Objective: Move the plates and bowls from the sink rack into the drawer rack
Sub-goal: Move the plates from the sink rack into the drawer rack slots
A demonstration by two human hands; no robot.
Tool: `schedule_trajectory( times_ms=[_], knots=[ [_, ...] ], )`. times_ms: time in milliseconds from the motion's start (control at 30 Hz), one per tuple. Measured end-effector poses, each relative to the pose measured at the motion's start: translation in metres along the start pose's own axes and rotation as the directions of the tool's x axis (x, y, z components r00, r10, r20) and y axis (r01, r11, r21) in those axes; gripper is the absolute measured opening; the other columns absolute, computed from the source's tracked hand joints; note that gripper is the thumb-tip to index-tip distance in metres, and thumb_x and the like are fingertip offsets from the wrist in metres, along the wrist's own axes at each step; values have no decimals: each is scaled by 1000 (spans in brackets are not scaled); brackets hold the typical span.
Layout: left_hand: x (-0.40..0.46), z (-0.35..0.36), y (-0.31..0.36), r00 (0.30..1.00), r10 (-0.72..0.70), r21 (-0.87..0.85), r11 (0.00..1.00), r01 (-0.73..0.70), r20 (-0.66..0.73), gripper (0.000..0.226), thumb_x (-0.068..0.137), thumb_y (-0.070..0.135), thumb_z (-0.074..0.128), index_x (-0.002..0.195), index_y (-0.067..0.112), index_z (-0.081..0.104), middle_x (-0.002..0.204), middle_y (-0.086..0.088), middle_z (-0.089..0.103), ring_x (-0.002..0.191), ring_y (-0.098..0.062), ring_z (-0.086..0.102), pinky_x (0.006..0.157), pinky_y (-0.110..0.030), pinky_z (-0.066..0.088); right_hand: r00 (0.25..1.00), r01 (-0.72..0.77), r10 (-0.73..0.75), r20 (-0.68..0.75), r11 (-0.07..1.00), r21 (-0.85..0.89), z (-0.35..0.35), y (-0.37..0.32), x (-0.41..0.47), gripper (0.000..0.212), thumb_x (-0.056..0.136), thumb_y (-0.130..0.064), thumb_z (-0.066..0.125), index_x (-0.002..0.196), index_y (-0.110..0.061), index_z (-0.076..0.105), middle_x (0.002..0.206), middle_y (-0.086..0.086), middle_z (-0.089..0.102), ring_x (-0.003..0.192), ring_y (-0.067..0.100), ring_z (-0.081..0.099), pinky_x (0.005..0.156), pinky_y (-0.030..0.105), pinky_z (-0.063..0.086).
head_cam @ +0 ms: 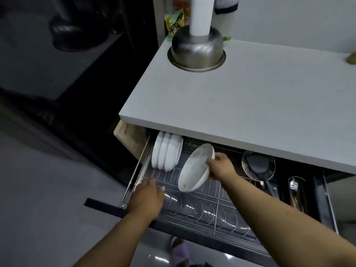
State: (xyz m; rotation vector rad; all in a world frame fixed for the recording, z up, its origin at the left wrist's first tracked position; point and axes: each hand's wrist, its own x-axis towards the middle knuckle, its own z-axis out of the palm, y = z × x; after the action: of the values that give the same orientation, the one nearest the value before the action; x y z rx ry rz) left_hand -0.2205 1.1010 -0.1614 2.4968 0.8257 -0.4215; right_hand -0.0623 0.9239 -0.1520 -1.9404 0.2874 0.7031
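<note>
The drawer rack [217,209], a wire grid with curved dividers, stands pulled out below the counter. Three white plates [165,153] stand on edge at its back left. My right hand [221,166] grips the rim of a white bowl [194,168], tilted on edge just above the wires, a little right of the plates. My left hand [148,197] rests with fingers spread on the rack's front left corner and holds nothing. The sink rack is out of view.
A grey countertop [250,97] overhangs the drawer's back. An upturned steel bowl [197,50] sits on it under a white pipe. At the drawer's right lie a strainer with a black ladle [259,166] and spoons [293,186]. My slippered foot [180,251] is below.
</note>
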Motion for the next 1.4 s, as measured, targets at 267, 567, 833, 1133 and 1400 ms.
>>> schedule_trajectory(
  times_ms=[267,567,833,1133,1400],
  knots=[
    [-9,1,-3,992,100,10,995,-100,-82,40,95,41,38,132,24,40,132,2,50,115,-17,49,92,-32,44,1000,-2,-2,-21,983,-184,43,11,94,76,45,-45,52,112,-9,57,100,15,68,84,34,68,75,50,58],
    [-9,-3,0,989,133,-11,991,-134,-69,46,90,44,43,133,26,39,128,5,53,110,-14,53,84,-25,42,999,-19,6,-44,959,-284,72,-46,72,33,87,-26,60,113,-7,62,108,14,63,105,33,60,91,36,48],
    [-6,-2,-1,992,122,-61,991,-122,-4,47,90,44,44,132,24,37,128,5,50,108,-14,52,84,-27,43,1000,7,4,26,903,-429,94,-53,94,36,90,-27,59,121,-8,60,126,13,59,120,28,52,101,31,37],
    [-6,-2,-2,988,157,-59,986,-157,-15,37,89,42,46,122,24,42,115,6,55,95,-11,51,71,-24,36,992,82,-26,123,874,-478,103,-54,107,33,96,-28,49,121,-9,59,134,10,55,128,25,45,105,28,31],
    [-6,1,3,990,133,-37,990,-134,-39,44,89,44,47,127,23,43,116,5,59,93,-13,59,75,-26,49,996,61,-32,81,920,-386,80,-32,70,50,91,-30,59,132,-4,44,110,16,62,90,28,58,70,28,41]
  ],
)
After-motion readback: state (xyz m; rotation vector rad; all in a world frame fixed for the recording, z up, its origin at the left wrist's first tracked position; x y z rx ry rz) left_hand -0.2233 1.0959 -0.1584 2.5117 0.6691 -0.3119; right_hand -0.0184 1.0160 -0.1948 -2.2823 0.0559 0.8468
